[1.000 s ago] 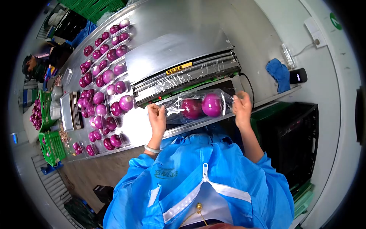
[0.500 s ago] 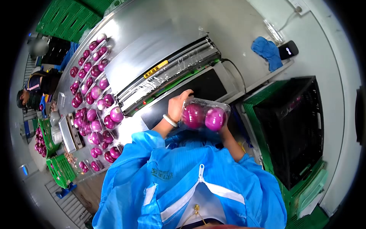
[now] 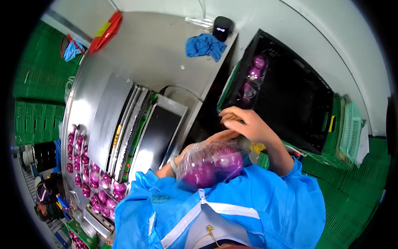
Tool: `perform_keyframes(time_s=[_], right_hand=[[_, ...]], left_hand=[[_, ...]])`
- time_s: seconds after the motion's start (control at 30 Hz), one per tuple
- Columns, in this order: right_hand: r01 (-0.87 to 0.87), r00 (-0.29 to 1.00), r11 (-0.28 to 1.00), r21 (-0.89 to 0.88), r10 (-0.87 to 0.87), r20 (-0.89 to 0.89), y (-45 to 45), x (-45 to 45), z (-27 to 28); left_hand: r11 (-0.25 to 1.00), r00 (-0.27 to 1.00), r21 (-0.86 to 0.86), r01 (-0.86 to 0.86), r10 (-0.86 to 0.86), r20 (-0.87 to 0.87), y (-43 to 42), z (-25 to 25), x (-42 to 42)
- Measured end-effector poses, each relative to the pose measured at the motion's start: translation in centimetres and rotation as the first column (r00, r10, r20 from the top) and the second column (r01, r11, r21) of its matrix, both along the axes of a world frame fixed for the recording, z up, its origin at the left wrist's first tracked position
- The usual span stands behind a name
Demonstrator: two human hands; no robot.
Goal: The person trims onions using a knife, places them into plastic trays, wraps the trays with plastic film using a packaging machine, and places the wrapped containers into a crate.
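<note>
A film-wrapped pack of purple onions [image 3: 213, 168] is close to my chest, its clear wrap catching the light. My left hand [image 3: 207, 143], with a white bangle on the wrist, holds the pack from its far side, so part of the palm and fingers is hidden behind it. My right hand [image 3: 246, 124] is off the pack, just beyond the left fingertips, fingers loosely bent and apart with nothing visible in them. Beyond it stands a black crate [image 3: 298, 99] with onion packs [image 3: 255, 74] along its left inner side.
A film-wrapping machine [image 3: 132, 128] sits on the steel table [image 3: 157, 33], with rows of unwrapped onion packs [image 3: 85, 166] on its far side. A blue cloth [image 3: 205, 46] and a black device [image 3: 222, 28] lie near the table's corner. Green crates [image 3: 39, 120] are stacked at left.
My view has turned right toward the black crate, showing the packs inside. The held pack has come nearer my chest, and my right hand has left it.
</note>
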State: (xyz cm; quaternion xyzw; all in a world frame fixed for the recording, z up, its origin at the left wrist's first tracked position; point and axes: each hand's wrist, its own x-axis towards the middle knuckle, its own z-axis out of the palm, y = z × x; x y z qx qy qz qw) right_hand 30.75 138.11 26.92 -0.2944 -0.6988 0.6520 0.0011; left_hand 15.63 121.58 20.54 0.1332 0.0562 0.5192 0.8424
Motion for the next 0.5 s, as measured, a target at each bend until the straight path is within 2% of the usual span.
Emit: perform_keyframes(time_s=[0.03,0.07,0.13,0.2,0.23,0.27,0.3,0.33,0.37,0.4,0.43,0.47,0.5], right_hand=[[-0.084,0.934,0.963,0.257,0.166,-0.318,0.1,1.0,0.9],[-0.214,0.932,0.934,0.286,0.283,-0.226,-0.7,1.0,4.6],[-0.224,0.937,0.838,0.498,0.325,-0.126,-1.4,1.0,5.8],[-0.240,0.945,0.942,0.233,0.281,-0.165,2.3,1.7,2.5],[-0.178,0.970,0.983,-0.051,0.166,-0.180,4.1,2.5,1.0],[-0.097,0.959,0.992,-0.085,0.070,-0.276,6.0,3.7,-0.5],[0.034,0.938,0.964,-0.262,-0.121,-0.324,7.8,5.2,-1.9],[0.189,0.907,0.902,-0.388,-0.311,-0.282,10.0,6.8,-3.2],[0.554,0.765,0.644,-0.528,-0.644,0.017,11.9,8.7,-5.7],[0.754,0.594,0.465,-0.465,-0.784,0.179,14.3,10.2,-5.7],[0.808,0.492,0.381,-0.449,-0.856,0.158,16.4,11.3,-5.2],[0.823,0.408,0.348,-0.449,-0.912,0.039,18.8,12.3,-6.7],[0.847,0.336,0.302,-0.437,-0.942,0.001,22.1,14.5,-11.1]], left_hand=[[0.998,0.999,-0.044,0.049,-0.048,0.011,1.3,0.4,0.9],[0.993,0.996,-0.082,0.089,-0.089,0.007,2.6,0.8,1.6],[0.981,0.990,-0.143,0.134,-0.139,-0.029,5.6,1.7,3.0],[0.964,0.983,-0.231,0.135,-0.159,-0.090,8.3,2.8,4.0],[0.950,0.978,-0.291,0.111,-0.156,-0.138,9.6,2.9,4.6],[0.934,0.966,-0.356,0.046,-0.133,-0.223,10.8,3.3,5.0],[0.915,0.938,-0.401,-0.045,-0.099,-0.333,11.9,3.3,5.1],[0.903,0.890,-0.403,-0.149,-0.056,-0.453,12.7,3.2,5.0],[0.924,0.798,-0.277,-0.264,0.048,-0.601,13.5,1.5,4.6],[0.924,0.676,-0.136,-0.359,0.156,-0.721,13.7,-0.2,3.6],[0.880,0.587,-0.069,-0.469,0.252,-0.770,14.1,0.7,2.9],[0.823,0.481,0.011,-0.568,0.343,-0.807,14.5,1.5,1.8],[0.792,0.548,-0.068,-0.606,0.354,-0.758,14.0,1.5,0.3]])
